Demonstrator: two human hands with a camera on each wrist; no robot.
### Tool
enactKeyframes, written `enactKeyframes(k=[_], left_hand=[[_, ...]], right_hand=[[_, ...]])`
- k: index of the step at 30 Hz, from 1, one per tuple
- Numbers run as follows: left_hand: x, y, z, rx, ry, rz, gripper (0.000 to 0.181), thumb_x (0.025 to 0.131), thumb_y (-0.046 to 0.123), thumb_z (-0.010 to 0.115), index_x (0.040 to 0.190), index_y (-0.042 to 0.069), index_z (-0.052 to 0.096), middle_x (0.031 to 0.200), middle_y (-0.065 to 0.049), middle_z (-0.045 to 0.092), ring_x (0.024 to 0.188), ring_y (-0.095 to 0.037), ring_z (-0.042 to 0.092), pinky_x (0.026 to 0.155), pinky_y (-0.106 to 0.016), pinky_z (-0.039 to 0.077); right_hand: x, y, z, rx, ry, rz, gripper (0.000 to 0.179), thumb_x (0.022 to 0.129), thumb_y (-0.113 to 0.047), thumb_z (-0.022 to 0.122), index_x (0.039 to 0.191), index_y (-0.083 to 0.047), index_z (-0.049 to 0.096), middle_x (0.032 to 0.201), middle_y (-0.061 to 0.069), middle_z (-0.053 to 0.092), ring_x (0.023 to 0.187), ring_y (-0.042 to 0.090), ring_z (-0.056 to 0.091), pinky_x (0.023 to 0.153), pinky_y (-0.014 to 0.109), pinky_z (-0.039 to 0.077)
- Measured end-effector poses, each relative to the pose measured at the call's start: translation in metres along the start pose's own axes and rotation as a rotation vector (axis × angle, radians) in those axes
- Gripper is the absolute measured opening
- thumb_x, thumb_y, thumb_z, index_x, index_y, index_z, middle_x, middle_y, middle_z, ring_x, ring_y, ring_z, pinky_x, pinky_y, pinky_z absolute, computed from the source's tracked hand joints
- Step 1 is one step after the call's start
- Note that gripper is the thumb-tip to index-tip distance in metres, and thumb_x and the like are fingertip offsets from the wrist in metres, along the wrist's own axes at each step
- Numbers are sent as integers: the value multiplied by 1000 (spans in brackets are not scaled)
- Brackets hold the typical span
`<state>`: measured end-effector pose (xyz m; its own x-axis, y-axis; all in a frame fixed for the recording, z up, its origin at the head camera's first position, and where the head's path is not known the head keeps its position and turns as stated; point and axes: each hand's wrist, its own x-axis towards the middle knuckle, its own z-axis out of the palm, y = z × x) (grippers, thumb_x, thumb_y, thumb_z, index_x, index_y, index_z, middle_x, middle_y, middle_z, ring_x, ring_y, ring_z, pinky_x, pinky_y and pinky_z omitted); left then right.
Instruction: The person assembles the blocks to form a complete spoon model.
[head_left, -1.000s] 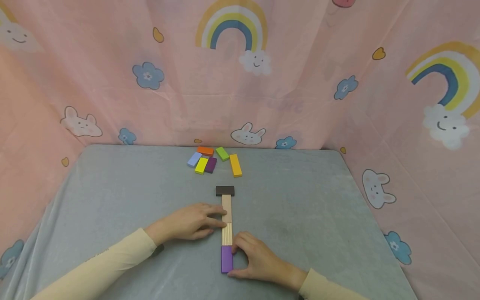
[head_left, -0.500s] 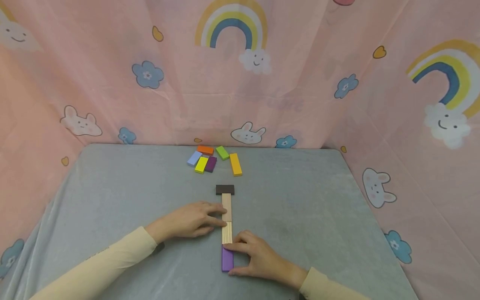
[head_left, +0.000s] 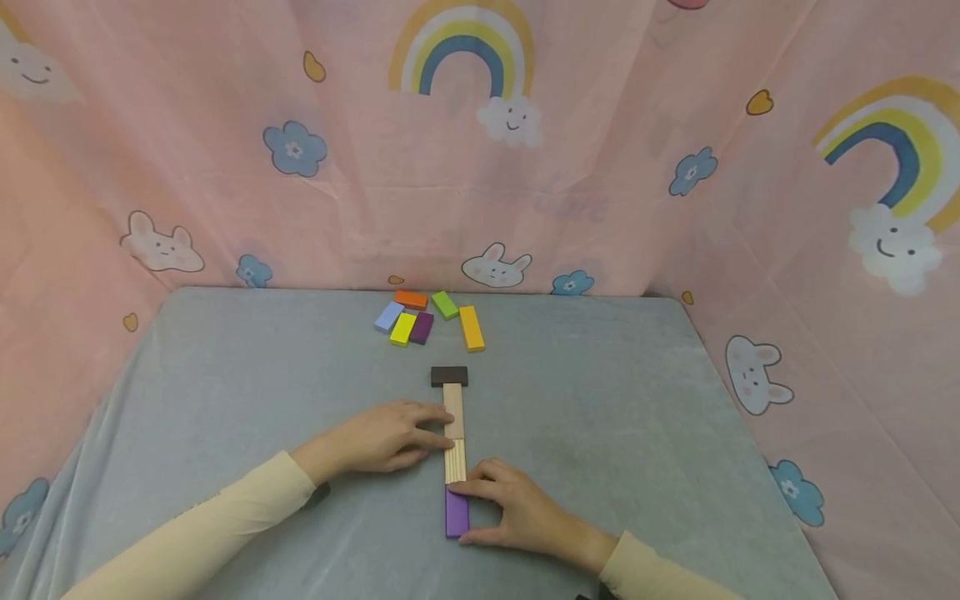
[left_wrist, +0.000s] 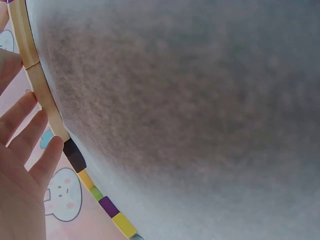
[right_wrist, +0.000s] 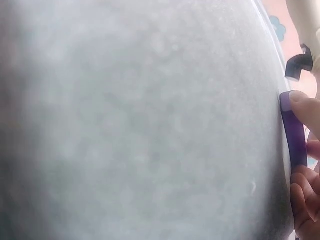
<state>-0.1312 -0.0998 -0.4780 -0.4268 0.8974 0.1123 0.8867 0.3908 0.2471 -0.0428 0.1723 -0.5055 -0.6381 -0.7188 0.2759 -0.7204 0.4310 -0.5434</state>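
A line of blocks runs toward me in the head view: a dark brown block [head_left: 449,377] set crosswise at the far end, a plain wooden block [head_left: 453,408], a grooved wooden block [head_left: 455,462], then a purple block [head_left: 457,512] nearest. My left hand [head_left: 386,437] lies left of the line, extended fingertips on the two wooden blocks. My right hand [head_left: 525,510] grips the purple block, index finger at its far end and thumb at its near end. In the right wrist view the thumb presses the end of the purple block [right_wrist: 295,132].
At the back of the grey cloth-covered table [head_left: 600,400] lie loose blocks: orange [head_left: 410,299], light blue [head_left: 388,317], yellow [head_left: 402,328], dark purple [head_left: 422,327], green [head_left: 445,305] and amber [head_left: 472,328]. A pink patterned curtain [head_left: 360,217] hangs behind and beside the table.
My right index finger has moved from the purple block's side onto its far end. The line of blocks sits slightly farther up in view. My left hand keeps its place against the wooden blocks.
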Motion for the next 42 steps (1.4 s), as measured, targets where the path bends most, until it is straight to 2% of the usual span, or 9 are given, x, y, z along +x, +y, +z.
enactKeyframes(k=[5, 14, 28, 32, 37, 42], left_hand=[[0, 0, -1, -6, -5, -6, 34, 98, 25, 60, 131, 31, 65, 144, 1, 56, 135, -20, 53, 109, -42, 48], [0, 1, 0, 4, -16, -15, 34, 98, 27, 60, 131, 32, 64, 145, 2, 56, 136, -20, 53, 109, -42, 48], [-1, -1, 3, 9, -13, -11, 35, 98, 29, 60, 132, 33, 63, 146, 1, 55, 135, -20, 53, 109, -42, 49], [-2, -1, 3, 11, -5, -5, 35, 98, 29, 60, 133, 33, 63, 146, 1, 55, 135, -20, 53, 109, -42, 48], [-3, -1, 3, 14, 21, 13, 36, 97, 27, 61, 132, 33, 63, 145, 0, 55, 135, -20, 53, 109, -42, 49], [-4, 0, 2, 7, 25, 21, 35, 96, 28, 62, 131, 33, 64, 145, 1, 55, 134, -19, 53, 108, -41, 49]], right_hand=[[0, 1, 0, 1, 3, -12, 58, 80, -45, 80, 131, -22, 64, 110, -9, 61, 97, 0, 52, 81, 15, 48], [2, 3, -1, 13, -5, -10, 64, 74, -46, 83, 131, -24, 64, 110, -10, 61, 99, 1, 55, 83, 17, 50], [3, 1, -6, 25, -51, 9, 65, 74, -46, 82, 131, -23, 63, 111, -10, 61, 100, 0, 55, 85, 19, 51], [5, 1, -9, 79, -50, 29, 63, 75, -45, 82, 130, -22, 63, 109, -9, 62, 93, 2, 56, 80, 17, 51], [9, 3, -13, 200, -46, 84, 57, 76, -40, 83, 126, -19, 66, 98, -4, 65, 79, 7, 57, 69, 16, 52], [14, 8, -19, 289, -70, 134, 55, 76, -38, 83, 124, -17, 66, 97, 0, 66, 78, 8, 61, 69, 18, 54]])
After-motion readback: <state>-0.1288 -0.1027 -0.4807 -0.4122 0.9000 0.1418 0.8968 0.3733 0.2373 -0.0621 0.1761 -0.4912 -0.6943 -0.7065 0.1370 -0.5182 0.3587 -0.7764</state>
